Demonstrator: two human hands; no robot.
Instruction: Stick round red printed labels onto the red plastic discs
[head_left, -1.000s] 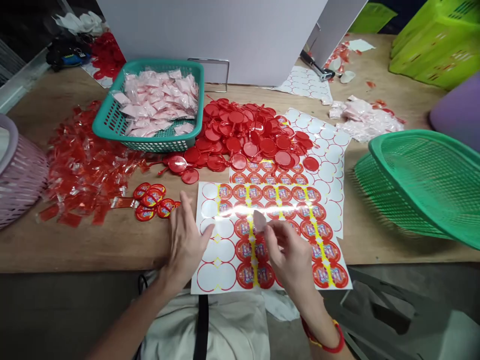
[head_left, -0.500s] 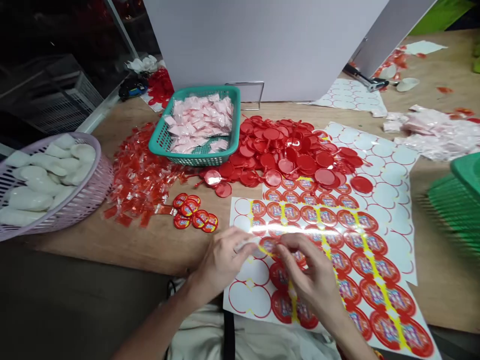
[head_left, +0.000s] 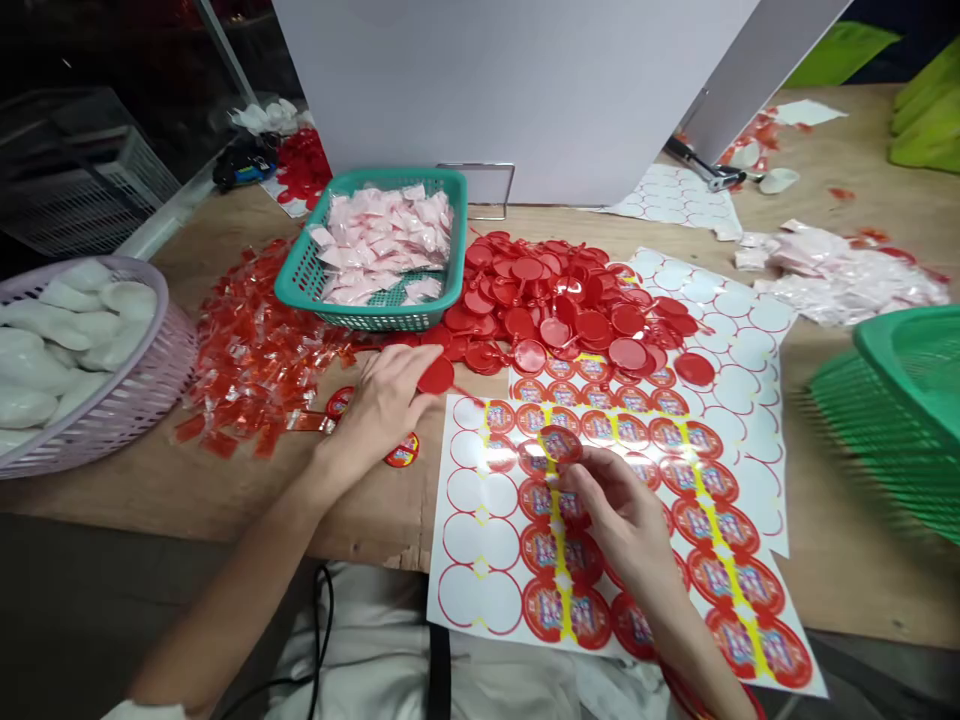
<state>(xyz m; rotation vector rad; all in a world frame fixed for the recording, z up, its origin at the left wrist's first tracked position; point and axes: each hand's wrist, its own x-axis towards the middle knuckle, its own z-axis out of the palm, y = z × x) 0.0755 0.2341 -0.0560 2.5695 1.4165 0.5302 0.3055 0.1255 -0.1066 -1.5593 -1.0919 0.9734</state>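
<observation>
My right hand (head_left: 619,520) pinches a round red-rimmed printed sticker (head_left: 560,444) by its edge, just above the sticker sheet (head_left: 469,545). That glossy sheet has blank peeled circles on its left side and printed stickers elsewhere. My left hand (head_left: 384,405) reaches across the table, its fingertips at a red plastic disc (head_left: 437,375). A finished red disc with a sticker (head_left: 403,451) lies just below that hand, and another (head_left: 339,403) is partly hidden behind it. Beyond them spreads a heap of red plastic discs (head_left: 555,305).
A teal basket (head_left: 367,315) of pink sachets stands at the back, beside loose red wrappers (head_left: 255,365). A lilac basket (head_left: 150,370) holds white bags at the left. A peeled backing sheet (head_left: 739,375), pink wrappers (head_left: 847,285) and a green basket (head_left: 892,420) lie to the right.
My hands have parted: the left has moved from the sheet to the red disc, covering some finished discs. The right still holds the sticker. The view has shifted slightly.
</observation>
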